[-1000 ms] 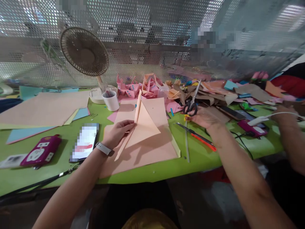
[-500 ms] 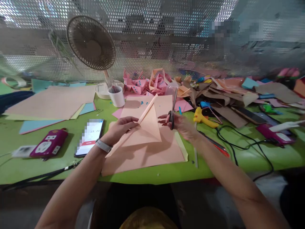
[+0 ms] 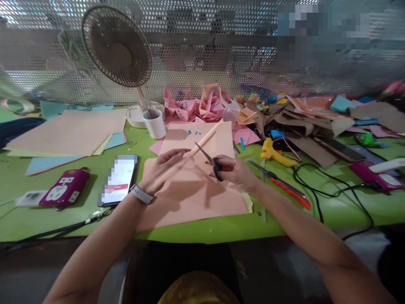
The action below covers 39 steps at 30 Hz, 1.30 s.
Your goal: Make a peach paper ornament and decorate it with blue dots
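Note:
A long, narrow piece of peach paper [image 3: 207, 137] slants up and right over larger peach sheets [image 3: 196, 207] on the green table. My left hand [image 3: 167, 166] is closed on this piece near its middle, its lower part blurred along the palm. Black scissors [image 3: 205, 153] are in my right hand [image 3: 236, 172], fingers through the handles, the blades pointing up and left beside the paper. Whether the blades touch it I cannot tell.
A phone [image 3: 118, 181] and a purple box [image 3: 66, 188] lie left. Behind stand a white cup [image 3: 155, 123] and a fan [image 3: 117, 46]. Folded pink paper [image 3: 211, 101] is at the back. A yellow glue gun [image 3: 275, 154] and a cutter [image 3: 281, 181] lie right.
The scissors have swung from upright to pointing up-left, closer to my left hand. The peach piece now looks narrower, its wide triangular flap no longer spread out, and its tip sits further right.

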Available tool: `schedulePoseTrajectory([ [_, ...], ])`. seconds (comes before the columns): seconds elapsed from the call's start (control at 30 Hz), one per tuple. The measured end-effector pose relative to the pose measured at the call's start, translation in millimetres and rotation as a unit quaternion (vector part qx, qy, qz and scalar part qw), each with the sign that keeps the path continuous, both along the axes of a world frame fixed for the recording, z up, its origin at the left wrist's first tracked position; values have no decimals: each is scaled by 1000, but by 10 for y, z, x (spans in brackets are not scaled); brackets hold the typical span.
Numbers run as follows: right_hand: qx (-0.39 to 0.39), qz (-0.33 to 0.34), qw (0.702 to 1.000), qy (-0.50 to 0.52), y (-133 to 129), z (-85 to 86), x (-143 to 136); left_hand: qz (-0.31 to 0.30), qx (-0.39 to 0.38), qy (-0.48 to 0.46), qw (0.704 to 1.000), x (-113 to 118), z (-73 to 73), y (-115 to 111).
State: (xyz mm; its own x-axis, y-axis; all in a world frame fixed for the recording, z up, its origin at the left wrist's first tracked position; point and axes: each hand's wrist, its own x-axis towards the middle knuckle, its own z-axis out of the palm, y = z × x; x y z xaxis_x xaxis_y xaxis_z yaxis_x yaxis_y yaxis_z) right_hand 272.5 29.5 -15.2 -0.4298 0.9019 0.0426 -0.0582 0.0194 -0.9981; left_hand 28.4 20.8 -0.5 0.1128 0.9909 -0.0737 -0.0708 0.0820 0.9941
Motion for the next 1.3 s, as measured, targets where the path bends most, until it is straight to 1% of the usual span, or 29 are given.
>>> schedulePoseTrajectory([
  [0.07, 28, -41, 999, 16, 21, -33, -6, 22, -5, -70, 997, -1, -50, 13],
  [0.1, 41, -65, 997, 20, 30, -40, -6, 23, -17, -89, 996, 5, -66, 10],
  [0.13, 57, -87, 994, 20, 36, -40, -5, 12, -30, -94, 995, 19, -73, -1],
  [0.17, 76, -107, 991, 18, 37, -36, -5, -15, -40, -87, 995, 42, -73, -21],
  [0.2, 98, -121, 988, 11, 33, -30, -7, -57, -46, -74, 995, 73, -68, -48],
  [0.23, 121, -128, 984, 0, 24, -24, -11, -99, -49, -62, 992, 110, -62, -78],
  [0.27, 142, -129, 981, -14, 11, -19, -19, -120, -51, -57, 990, 150, -60, -107],
  [0.3, 158, -126, 979, -27, -7, -17, -29, -125, -57, -54, 989, 190, -63, -132],
  [0.37, 168, -108, 979, -42, -46, -20, -52, -111, -86, -57, 988, 256, -92, -161],
  [0.43, 156, -82, 983, -43, -80, -27, -72, -94, -129, -78, 984, 290, -134, -163],
  [0.5, 145, -62, 987, -38, -99, -28, -76, -71, -154, -113, 979, 296, -158, -156],
  [0.63, 119, -80, 990, 3, -91, 23, -26, 12, -134, -146, 980, 260, -107, -155],
  [0.7, 105, -86, 991, 6, -78, 67, 17, 40, -118, -148, 981, 235, -65, -156],
  [0.77, 88, -52, 994, -29, -74, 109, 57, 57, -100, -153, 981, 216, -42, -152],
  [0.83, 55, 17, 995, -83, -87, 148, 83, 70, -85, -162, 981, 205, -41, -144],
  [0.9, 17, 91, 987, -130, -121, 181, 89, 77, -76, -173, 979, 200, -59, -135],
  [0.93, 2, 115, 983, -144, -142, 195, 86, 80, -72, -178, 978, 197, -71, -131],
  [1.0, -18, 142, 977, -156, -181, 208, 73, 81, -67, -185, 977, 191, -98, -124],
  [1.13, -29, 145, 974, -172, -193, 157, 56, 64, -63, -193, 977, 180, -119, -122],
  [1.23, -52, 125, 973, -186, -151, 94, 51, 49, -77, -197, 976, 185, -96, -129],
  [1.3, -58, 108, 975, -187, -127, 76, 46, 50, -83, -195, 976, 192, -73, -137],
])
